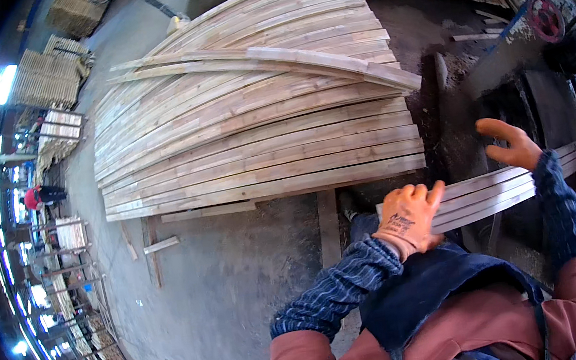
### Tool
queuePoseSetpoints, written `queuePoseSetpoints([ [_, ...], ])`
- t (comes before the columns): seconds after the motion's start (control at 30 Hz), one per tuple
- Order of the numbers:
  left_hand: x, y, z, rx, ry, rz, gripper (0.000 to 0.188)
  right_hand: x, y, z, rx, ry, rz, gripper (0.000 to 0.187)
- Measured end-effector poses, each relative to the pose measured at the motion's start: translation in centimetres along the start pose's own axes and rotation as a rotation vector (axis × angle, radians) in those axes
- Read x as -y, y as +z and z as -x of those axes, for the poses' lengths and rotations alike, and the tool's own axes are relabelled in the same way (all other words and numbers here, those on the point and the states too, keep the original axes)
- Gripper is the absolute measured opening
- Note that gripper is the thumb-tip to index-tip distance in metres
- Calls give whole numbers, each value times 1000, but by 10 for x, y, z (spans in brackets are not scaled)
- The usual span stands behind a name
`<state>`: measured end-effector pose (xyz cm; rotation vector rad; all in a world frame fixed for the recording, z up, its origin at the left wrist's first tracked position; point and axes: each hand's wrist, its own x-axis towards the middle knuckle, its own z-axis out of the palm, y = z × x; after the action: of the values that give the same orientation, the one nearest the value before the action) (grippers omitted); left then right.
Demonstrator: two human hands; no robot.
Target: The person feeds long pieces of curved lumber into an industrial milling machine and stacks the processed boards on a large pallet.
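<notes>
Several pale wooden strips (484, 197) lie side by side at the right, running toward a dark machine (551, 101). My left hand (409, 219), in an orange glove, is over their left end with its fingers bent around the far edge. Part of the grip is hidden beneath the palm. My right hand (512, 143), gloved alike, is at the strips' far side closer to the machine. Its thumb and forefinger are spread apart with nothing between them; the other fingers are partly hidden.
A wide stack of long boards (261, 133) fills the area ahead, with a few loose boards (331, 65) slanting across it. A red handwheel (545, 19) is on the machine. More timber piles (45, 79) stand far left, near a person in red (35, 198). Wood scraps (161, 244) lie on the floor.
</notes>
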<state>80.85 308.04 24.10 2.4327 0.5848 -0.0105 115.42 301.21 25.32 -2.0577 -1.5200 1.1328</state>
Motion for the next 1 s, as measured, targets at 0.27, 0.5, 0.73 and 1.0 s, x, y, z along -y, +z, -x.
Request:
queuePoseSetpoints([
  [0.27, 145, 86, -22, -184, -331, 1248, 47, -16, 108, -139, 392, 87, 68, 67],
  [0.5, 357, 256, 84, -152, -1269, 1458, 58, -144, 186, -215, 328, 379, 111, 73],
  [0.73, 561, 374, 212, -508, -1059, 1596, 86, -286, 257, -261, 315, 793, -18, 106],
  [1.0, 601, 306, 114, -922, -1428, 1823, 93, -383, 360, -253, 276, 736, -610, 61],
])
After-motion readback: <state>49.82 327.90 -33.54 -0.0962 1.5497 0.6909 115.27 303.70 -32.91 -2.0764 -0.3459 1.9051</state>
